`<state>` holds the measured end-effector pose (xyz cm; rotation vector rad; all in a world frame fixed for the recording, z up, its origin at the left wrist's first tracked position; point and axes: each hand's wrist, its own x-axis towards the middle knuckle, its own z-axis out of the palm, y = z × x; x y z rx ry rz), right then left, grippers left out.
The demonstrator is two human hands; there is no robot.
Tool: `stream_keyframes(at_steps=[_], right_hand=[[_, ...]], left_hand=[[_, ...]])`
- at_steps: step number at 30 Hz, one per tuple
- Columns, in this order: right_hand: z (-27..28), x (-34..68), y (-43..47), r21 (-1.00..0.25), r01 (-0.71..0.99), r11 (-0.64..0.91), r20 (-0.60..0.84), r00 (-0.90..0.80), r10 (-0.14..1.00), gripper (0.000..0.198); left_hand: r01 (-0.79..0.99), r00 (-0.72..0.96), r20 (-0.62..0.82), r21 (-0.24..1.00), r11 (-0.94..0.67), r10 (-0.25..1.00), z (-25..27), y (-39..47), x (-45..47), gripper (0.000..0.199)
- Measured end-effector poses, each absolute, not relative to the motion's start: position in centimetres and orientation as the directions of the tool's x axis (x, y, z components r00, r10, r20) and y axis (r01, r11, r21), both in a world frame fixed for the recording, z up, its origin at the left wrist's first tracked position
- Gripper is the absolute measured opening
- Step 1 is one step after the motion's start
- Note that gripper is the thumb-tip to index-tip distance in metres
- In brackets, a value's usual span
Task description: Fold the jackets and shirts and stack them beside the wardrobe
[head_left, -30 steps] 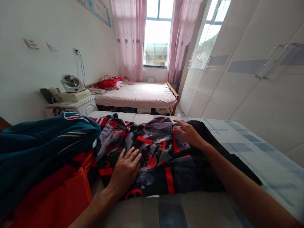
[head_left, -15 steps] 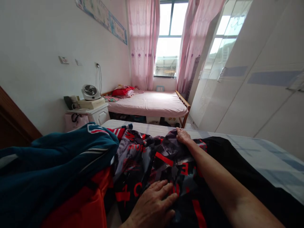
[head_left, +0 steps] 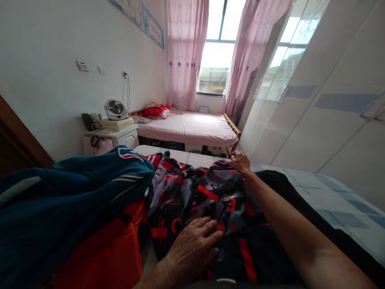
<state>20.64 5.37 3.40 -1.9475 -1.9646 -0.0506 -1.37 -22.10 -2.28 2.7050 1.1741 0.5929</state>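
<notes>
A black and grey garment printed with red letters and bars lies spread on the near bed. My left hand rests flat on its lower middle, palm down, fingers stretched out. My right hand is at the garment's far right corner. Its fingers are curled closed, and whatever may be in them is hidden. Left of the garment lie a teal zip jacket and orange-red clothing. A black piece of clothing lies on the right, partly behind my right forearm.
The near bed has a pale checked sheet. Beyond it stands a bed with a pink sheet. A small fan sits on a white bedside cabinet. White wardrobe doors line the right side.
My right hand has moved slightly right and up at the garment's far edge, its fingers now curled. My left hand still lies flat on the print. The view has shifted slightly.
</notes>
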Motion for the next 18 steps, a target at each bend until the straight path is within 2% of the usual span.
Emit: stream_keyframes(at_steps=[5,8,13,15,18], right_hand=[[3.2,21.3,5.8,-0.254,0.965,0.070,0.244,-0.006,0.970,0.037],[1.7,20.8,6.7,-0.276,0.959,0.061,0.196,-0.006,0.981,0.040],[-0.2,19.6,8.1,-0.323,0.946,0.017,0.149,0.033,0.988,0.047],[-0.5,19.4,8.5,-0.350,0.937,0.002,0.147,0.053,0.988,0.043],[-0.5,19.5,8.5,-0.412,0.911,0.016,0.162,0.056,0.985,0.023]], left_hand=[[0.677,0.616,0.336,0.235,-0.697,0.712,-2.7,-22.0,-1.3,0.043],[0.670,0.625,0.394,0.173,-0.722,0.674,-3.6,-21.6,-1.4,0.045],[0.648,0.623,0.623,-0.073,-0.758,0.473,-6.2,-19.9,-1.3,0.037],[0.664,0.597,0.688,-0.137,-0.735,0.411,-7.3,-19.2,-1.2,0.030],[0.688,0.545,0.754,-0.153,-0.709,0.366,-8.3,-18.5,-1.0,0.026]])
